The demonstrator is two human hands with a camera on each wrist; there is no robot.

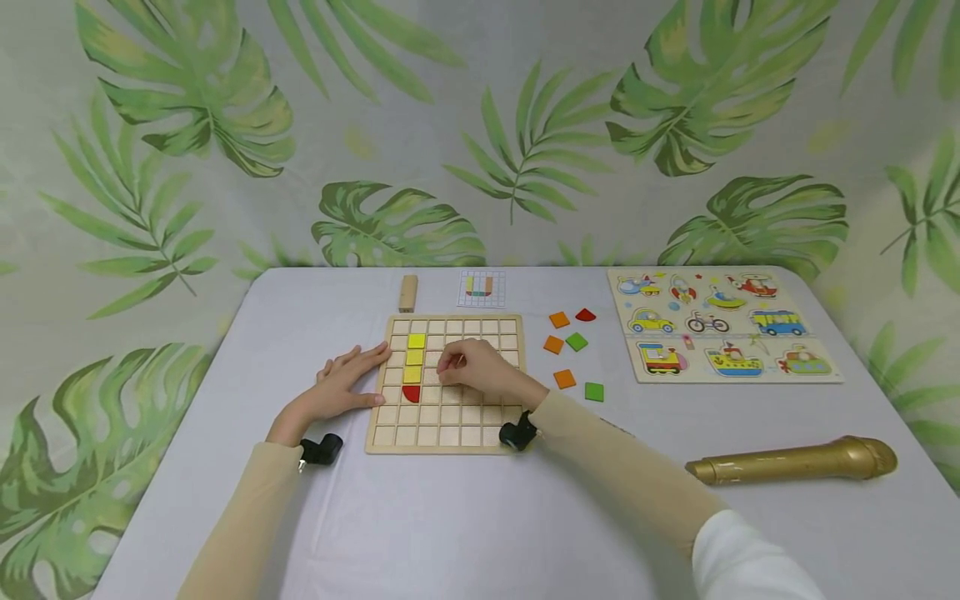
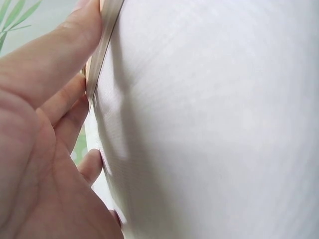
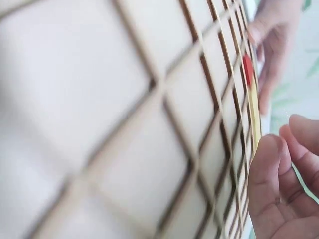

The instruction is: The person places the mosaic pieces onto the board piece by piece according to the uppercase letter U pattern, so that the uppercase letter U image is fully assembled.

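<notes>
A wooden grid board [image 1: 382, 436] lies flat on the table. One column of it holds yellow square tiles [image 1: 415, 357] and, just below them, a red quarter-round tile [image 1: 411, 393]. At the board's left edge rests my left hand [image 1: 345, 387], fingers spread; the left wrist view [image 2: 50, 114] shows its thumb against the rim. My right hand [image 1: 480, 368] is over the middle of the grid, right of the yellow column, with thumb and fingertips drawn together. In the right wrist view its fingertips [image 3: 271, 149] are close together near the grid; whether they pinch a small tile is hidden.
Right of the board lie loose orange tiles [image 1: 553, 344], green tiles [image 1: 577, 342] and a red quarter-round piece [image 1: 586, 315]. Behind it are a wooden block [image 1: 408, 293] and a pattern card [image 1: 482, 288]. Farther right are a vehicle puzzle [image 1: 720, 329] and a gold microphone [image 1: 795, 462].
</notes>
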